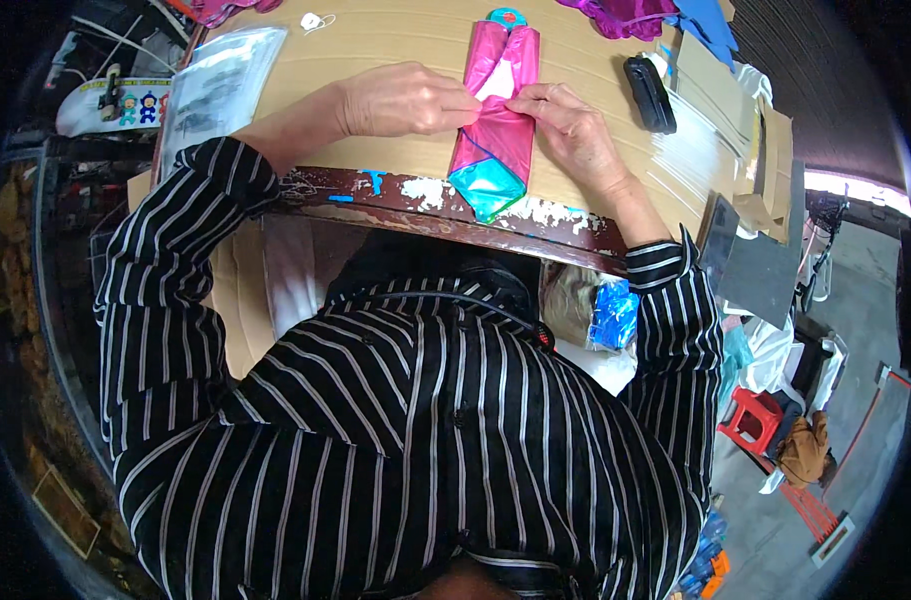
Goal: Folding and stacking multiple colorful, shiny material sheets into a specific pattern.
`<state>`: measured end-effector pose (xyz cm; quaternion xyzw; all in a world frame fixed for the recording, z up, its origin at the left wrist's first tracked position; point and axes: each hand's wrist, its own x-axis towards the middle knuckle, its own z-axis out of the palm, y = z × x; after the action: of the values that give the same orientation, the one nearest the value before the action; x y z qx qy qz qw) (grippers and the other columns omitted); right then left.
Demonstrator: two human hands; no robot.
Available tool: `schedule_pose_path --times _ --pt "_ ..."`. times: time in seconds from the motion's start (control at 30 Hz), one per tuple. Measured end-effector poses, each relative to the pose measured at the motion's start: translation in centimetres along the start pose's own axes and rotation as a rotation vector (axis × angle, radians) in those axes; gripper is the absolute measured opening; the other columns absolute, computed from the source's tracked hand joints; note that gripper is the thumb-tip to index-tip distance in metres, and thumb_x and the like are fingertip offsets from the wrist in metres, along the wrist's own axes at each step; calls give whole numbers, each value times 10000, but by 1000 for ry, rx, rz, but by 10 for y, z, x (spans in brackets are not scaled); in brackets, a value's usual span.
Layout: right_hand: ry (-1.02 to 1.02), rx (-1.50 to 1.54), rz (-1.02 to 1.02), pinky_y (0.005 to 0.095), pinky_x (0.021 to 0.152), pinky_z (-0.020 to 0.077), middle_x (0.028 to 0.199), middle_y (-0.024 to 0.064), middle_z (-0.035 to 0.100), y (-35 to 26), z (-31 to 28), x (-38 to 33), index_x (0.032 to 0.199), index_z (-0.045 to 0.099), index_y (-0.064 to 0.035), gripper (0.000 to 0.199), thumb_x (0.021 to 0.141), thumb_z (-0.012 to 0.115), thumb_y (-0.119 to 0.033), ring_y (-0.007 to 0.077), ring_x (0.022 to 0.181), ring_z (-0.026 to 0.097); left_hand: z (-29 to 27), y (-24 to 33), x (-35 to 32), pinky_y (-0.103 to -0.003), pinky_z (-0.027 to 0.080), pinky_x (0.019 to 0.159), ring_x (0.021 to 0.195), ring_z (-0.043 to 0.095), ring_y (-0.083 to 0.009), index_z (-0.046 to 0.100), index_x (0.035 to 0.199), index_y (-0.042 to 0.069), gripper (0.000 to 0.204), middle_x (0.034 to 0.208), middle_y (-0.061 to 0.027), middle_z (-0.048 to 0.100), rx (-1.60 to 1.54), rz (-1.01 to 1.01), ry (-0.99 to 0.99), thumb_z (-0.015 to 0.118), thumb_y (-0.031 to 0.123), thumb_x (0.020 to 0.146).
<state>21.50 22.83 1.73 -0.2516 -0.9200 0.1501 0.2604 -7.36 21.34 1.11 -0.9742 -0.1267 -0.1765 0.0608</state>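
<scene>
Pinching with left grip (407, 98), closed fingers, on the left side of a long folded piece of shiny pink film (500, 145). Pinching likewise with right grip (572, 125), thumb against fingers, on the right side of same piece, just beside the left fingertips. Clamped on pink film with both; unable to tell the exact fold under the left fingertips.

Located between both grips, lying lengthwise on a cardboard-covered brown tabletop (395, 40). Showing a white patch (497, 85) just beyond the fingertips, and a glossy teal-green pointed tip (488, 188) on the body side of the grips, over the worn dark-red edge (415, 192) with peeling white paint. At the far end from the grips: small rounded blue piece with orange-red centre (505, 17); cannot tell if joined or only touching.

Left of left grip: clear plastic-covered grey flat sheets (225, 80). Beyond left grip, to its left: small white item with thin loop (315, 20). Right of right grip: black oblong case (650, 95). Beyond right grip: shiny purple fabric (625, 15), then blue fabric (710, 30) farther right. Well apart, right and bodyward of right grip: red plastic stool (750, 420).
</scene>
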Motion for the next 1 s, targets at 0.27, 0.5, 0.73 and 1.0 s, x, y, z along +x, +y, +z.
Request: schedule_pose_path --times 0.27,0.5,0.73,1.0 --pt "-138 320 262 317 812 565 1240 101 715 -7 -15 -6 1131 728 -29 309 869 584 49 228 971 707 5 12 -8 -343 622 818 1012 708 -246 697 1058 45 220 1161 -71 694 -139 -191 119 642 99 852" --pt "-138 292 171 240 731 511 1215 60 716 3 -15 -5 1151 737 -31 300 895 605 53 97 855 630 -9 11 9 -370 624 738 917 707 -257 626 887 51 67 972 -78 667 -6 -120 -126 653 98 847" --pt "-180 299 243 273 815 537 1189 69 727 0 -17 -4 1143 741 -34 295 884 629 49 141 956 668 5 8 1 -379 623 718 895 713 -252 648 910 51 88 983 -74 687 -97 -165 98 675 109 849" --pt "-34 165 58 359 911 579 1179 108 729 -5 -6 -4 1122 727 -31 321 820 694 73 266 1054 712 7 13 -12 -362 628 883 1007 744 -263 696 1209 48 367 1214 -102 730 -346 -344 197 732 63 845"
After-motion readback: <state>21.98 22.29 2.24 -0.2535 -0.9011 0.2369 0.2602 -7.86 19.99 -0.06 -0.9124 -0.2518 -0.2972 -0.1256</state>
